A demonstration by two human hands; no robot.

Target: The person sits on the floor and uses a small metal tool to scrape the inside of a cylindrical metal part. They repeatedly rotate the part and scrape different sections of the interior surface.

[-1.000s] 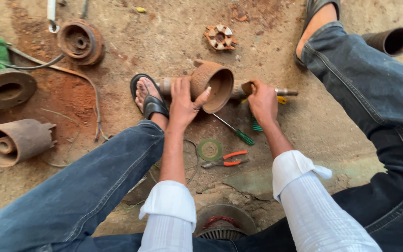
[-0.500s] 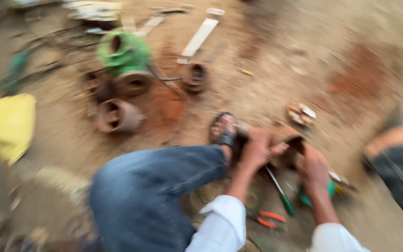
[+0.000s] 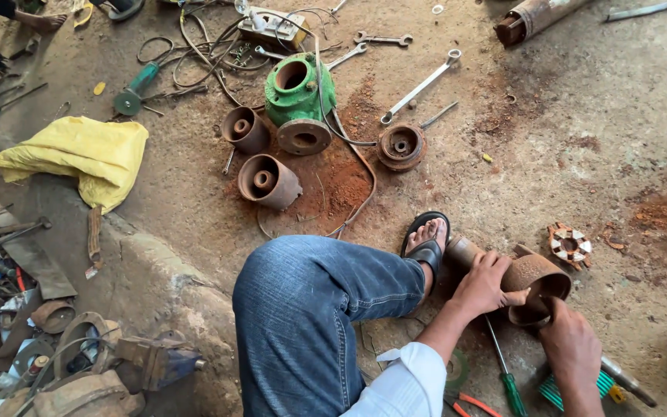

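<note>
A rusty cup-shaped pump housing (image 3: pixel 530 278) on a short shaft lies on the ground by my sandalled left foot (image 3: pixel 428 241). My left hand (image 3: pixel 485 284) grips its outer wall. My right hand (image 3: pixel 571 345) is closed at the housing's open rim; its fingertips are hidden. A green-handled screwdriver (image 3: pixel 505 371) lies under my forearms, and a green ribbed tool (image 3: pixel 571 390) lies beneath my right wrist. Orange-handled pliers (image 3: pixel 465 403) peek out at the bottom edge.
Rusty pump stages (image 3: pixel 269 181) (image 3: pixel 245 129) (image 3: pixel 401 146) and a green pump casing (image 3: pixel 298 96) lie ahead on rust-stained ground. Spanners (image 3: pixel 420 86), cables, a yellow cloth (image 3: pixel 79 152) and a rusty impeller (image 3: pixel 570 245) are scattered about. Scrap parts (image 3: pixel 55 363) fill a lower level at left.
The view has swung left and up and steadied from a blur, showing more of the ground ahead. Both hands stay on the rusty housing.
</note>
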